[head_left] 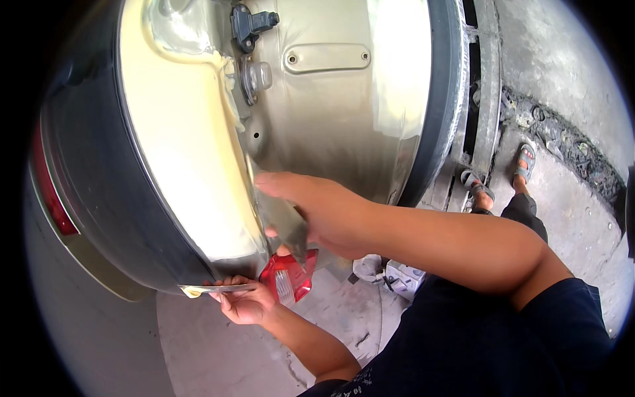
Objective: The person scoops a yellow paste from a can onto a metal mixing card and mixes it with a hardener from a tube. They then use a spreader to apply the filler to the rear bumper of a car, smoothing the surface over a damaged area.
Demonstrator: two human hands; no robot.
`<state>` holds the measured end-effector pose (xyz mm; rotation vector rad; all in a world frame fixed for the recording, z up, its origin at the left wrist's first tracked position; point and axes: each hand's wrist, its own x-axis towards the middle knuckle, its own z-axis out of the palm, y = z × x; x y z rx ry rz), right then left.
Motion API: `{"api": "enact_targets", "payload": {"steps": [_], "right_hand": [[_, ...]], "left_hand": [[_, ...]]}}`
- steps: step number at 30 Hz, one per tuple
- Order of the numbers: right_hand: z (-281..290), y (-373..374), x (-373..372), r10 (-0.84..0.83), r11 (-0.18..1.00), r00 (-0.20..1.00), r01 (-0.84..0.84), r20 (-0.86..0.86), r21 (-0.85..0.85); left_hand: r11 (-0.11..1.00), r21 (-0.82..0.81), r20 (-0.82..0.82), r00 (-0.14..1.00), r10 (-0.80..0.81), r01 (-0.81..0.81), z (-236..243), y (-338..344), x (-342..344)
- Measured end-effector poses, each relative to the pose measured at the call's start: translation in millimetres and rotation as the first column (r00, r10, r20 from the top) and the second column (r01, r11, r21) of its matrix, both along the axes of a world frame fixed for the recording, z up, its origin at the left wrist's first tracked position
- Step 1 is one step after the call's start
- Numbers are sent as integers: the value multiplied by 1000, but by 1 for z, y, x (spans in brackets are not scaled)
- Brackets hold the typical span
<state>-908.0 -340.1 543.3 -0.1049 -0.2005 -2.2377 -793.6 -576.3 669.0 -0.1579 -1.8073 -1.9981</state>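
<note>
My right hand grips a flat grey spreader blade, slanted along the inner edge of a car body panel. Pale yellow filler covers this panel in a broad, smooth band, with a rougher edge near the top. Lower down, the fingers of my left hand hold a thin flat plate, seen nearly edge-on, under the panel's lower end. A dab of yellow filler sits at the plate's left tip. Part of the panel edge is hidden behind my right hand.
A red and clear tail light shows below my right hand. On the panel are a black fitting and a clear round part. Boxes stand on the floor. Sandalled feet are at the right, beside a slotted channel.
</note>
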Motion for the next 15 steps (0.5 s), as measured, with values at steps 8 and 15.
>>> {"api": "enact_targets", "payload": {"steps": [8, 15], "right_hand": [[6, 3, 8, -38, 998, 999, 40, -30, 53], [8, 5, -16, -29, 999, 996, 31, -90, 27]], "left_hand": [[993, -28, -37, 993, 114, -115, -2, 7, 0], [993, -14, -34, 993, 117, -118, -3, 9, -1]]}}
